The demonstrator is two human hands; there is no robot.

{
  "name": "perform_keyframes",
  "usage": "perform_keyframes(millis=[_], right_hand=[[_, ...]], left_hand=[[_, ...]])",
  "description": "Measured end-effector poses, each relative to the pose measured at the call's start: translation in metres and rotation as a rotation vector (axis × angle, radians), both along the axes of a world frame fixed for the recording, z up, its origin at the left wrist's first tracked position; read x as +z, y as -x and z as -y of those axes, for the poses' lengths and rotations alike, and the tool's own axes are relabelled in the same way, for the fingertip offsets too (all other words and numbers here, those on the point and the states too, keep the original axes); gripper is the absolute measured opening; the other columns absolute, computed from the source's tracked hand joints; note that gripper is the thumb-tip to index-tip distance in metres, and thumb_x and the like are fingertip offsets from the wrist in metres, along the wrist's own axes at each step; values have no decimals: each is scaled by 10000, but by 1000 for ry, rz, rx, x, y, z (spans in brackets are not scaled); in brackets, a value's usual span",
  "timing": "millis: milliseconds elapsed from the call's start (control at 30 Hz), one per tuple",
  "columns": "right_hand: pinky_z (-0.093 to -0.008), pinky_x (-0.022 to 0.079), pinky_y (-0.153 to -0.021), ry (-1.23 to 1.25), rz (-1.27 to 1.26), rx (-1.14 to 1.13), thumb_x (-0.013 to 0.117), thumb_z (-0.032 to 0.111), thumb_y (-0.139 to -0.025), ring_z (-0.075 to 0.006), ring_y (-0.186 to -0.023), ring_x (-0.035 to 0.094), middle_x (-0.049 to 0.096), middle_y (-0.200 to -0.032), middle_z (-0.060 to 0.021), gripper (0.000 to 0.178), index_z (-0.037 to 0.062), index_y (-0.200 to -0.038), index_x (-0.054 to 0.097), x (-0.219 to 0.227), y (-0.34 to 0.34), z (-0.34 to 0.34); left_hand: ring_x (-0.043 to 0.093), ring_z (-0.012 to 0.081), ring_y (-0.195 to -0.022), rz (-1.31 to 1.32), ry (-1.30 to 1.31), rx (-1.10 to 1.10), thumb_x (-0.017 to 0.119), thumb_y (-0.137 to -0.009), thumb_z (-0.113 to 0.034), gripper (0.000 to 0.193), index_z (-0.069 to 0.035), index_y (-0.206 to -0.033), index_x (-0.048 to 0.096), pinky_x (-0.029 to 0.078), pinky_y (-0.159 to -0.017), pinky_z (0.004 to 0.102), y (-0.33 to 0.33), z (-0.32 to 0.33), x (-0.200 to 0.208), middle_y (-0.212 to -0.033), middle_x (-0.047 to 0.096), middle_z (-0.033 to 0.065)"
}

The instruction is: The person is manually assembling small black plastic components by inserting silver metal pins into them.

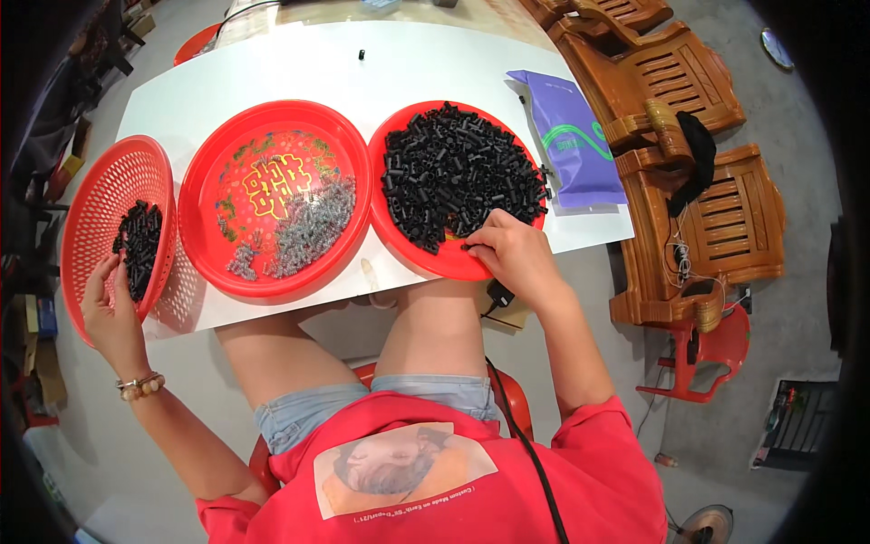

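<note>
My right hand (521,263) pinches a small black cylindrical piece (467,246) between thumb and fingertips, at the near edge of a red round tray (444,263). A heap of short black tube-like pieces (453,168) covers most of that tray. At the far left, my left hand (111,313) hovers over the near side of a red perforated basket (95,195), its thumb and fingers slightly apart and nothing visible between them. Beside its fingertips, a smaller pile of black pieces (140,249) lies in the basket, which looks tilted.
Between basket and black heap stands a red patterned tray (213,181) holding small grey metallic-looking parts (313,227). A purple packet (571,136) lies at the white tabletop's (299,68) right side. One black piece (362,54) sits far back. Wooden chairs (716,218) stand at right.
</note>
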State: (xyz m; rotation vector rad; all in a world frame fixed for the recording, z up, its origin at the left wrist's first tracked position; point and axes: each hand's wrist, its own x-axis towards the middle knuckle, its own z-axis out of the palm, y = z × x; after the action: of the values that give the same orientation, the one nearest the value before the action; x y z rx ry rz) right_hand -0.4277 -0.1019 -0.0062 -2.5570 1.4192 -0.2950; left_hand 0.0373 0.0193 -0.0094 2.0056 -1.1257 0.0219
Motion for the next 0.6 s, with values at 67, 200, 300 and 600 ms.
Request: perform_keyframes(millis=[67,200,300,600], right_hand=[[-378,499,-611,-10,-7,42,665,100,-729,-255,-738,614,578,-795,-63,93,78,-816,688,-2,0,2],[-383,496,-614,-41,34,58,662,86,-733,-259,-739,608,580,-813,-66,99,59,-828,664,-1,2,1],[-321,466,-577,-16,269,15,656,47,-745,-200,-648,589,572,-784,-65,71,28,-807,628,1,6,1],[-327,456,-568,-44,203,-1,619,22,-744,-223,-613,565,539,-716,-76,60,27,-804,616,3,17,2]], left_hand=[[609,172,-978,75,133,38,589,-887,-100,167,-28,-1015,667,464,-876,297,13,2,3,-1065,648,93],[607,173,-990,18,242,42,576,-882,-36,162,-1,-1020,651,464,-891,296,50,1,16,-1087,640,105],[596,167,-990,-71,371,-120,531,-893,31,162,43,-1034,610,488,-872,274,81,-5,17,-1053,636,123],[604,137,-721,-432,146,-514,618,-798,61,103,21,-885,655,467,-659,242,172,-4,1,-782,644,81]])
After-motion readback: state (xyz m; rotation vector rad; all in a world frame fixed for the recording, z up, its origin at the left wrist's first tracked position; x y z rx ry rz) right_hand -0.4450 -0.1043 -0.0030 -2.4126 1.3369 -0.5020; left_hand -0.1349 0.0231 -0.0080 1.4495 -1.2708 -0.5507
